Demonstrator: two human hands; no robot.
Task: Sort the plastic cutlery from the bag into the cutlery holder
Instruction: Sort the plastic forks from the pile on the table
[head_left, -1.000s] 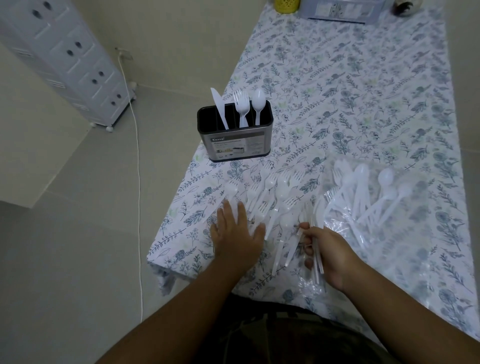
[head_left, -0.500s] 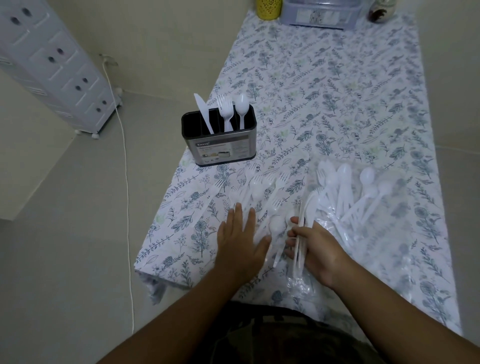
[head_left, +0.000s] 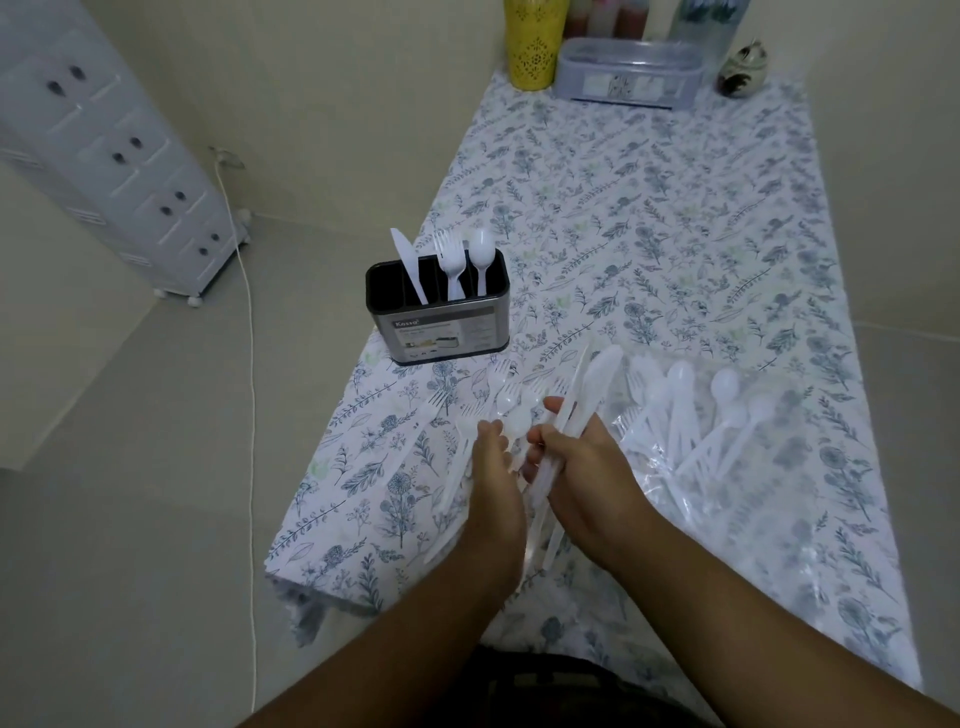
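A dark cutlery holder (head_left: 439, 332) stands near the table's left edge, with a white knife, a fork and a spoon upright in separate slots. My right hand (head_left: 587, 467) grips a bundle of white plastic knives (head_left: 584, 397), their tips pointing up and away. Beside it, my left hand (head_left: 491, 467) hovers with fingers apart, touching the bundle's lower part. Loose white forks and spoons (head_left: 498, 400) lie on the cloth just beyond my hands. A clear plastic bag (head_left: 727, 441) with several spoons lies to the right.
The table (head_left: 675, 234) wears a floral cloth. A yellow cup (head_left: 535, 47), a grey lidded box (head_left: 628, 75) and a small jar (head_left: 743, 70) stand at the far end. A white drawer cabinet (head_left: 104, 156) and a cord (head_left: 252, 364) are on the floor at left.
My right hand has lifted the knife bundle off the table and tilted it upward. My left hand has left the cloth and moved right, toward the bundle.
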